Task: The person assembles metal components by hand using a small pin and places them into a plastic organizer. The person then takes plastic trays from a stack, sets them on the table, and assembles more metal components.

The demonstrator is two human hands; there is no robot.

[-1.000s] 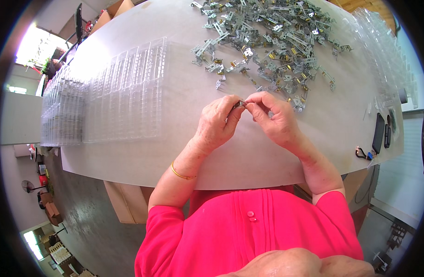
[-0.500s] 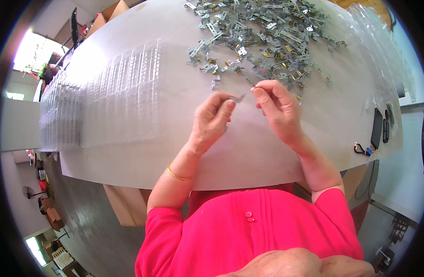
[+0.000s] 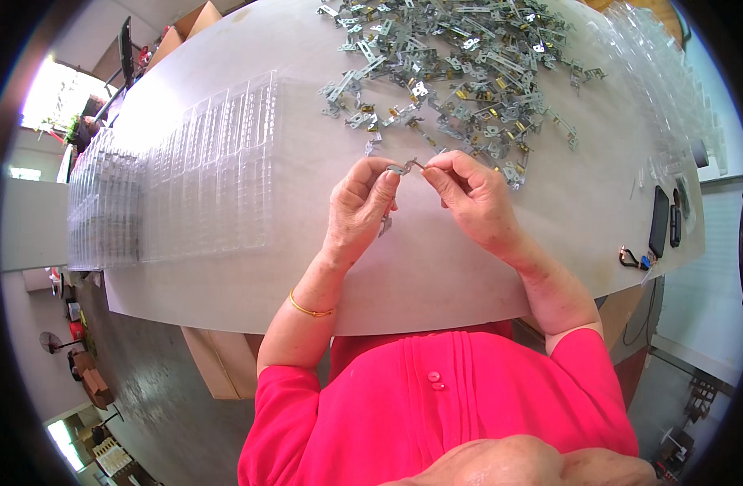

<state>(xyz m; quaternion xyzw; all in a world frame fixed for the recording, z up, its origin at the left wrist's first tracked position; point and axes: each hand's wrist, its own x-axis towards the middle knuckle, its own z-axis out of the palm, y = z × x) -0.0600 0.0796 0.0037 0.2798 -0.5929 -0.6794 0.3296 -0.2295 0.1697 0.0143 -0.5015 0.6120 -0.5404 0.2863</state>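
hands (image 3: 359, 206): pinching metal part (image 3: 401, 169) | metal brackets (image 3: 468, 69): piled beyond | clear trays (image 3: 213, 182): left

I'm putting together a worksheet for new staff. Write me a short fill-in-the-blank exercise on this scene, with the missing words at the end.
1. A gold bracelet circles the person's ____ forearm.
2. Beyond the left hand and right hand lies a pile of loose parts made of ____.
3. The long black object lies toward the person's ____ side of the table.
4. The stacked trays at the left are made of clear ____.

Missing words: left; metal; right; plastic.
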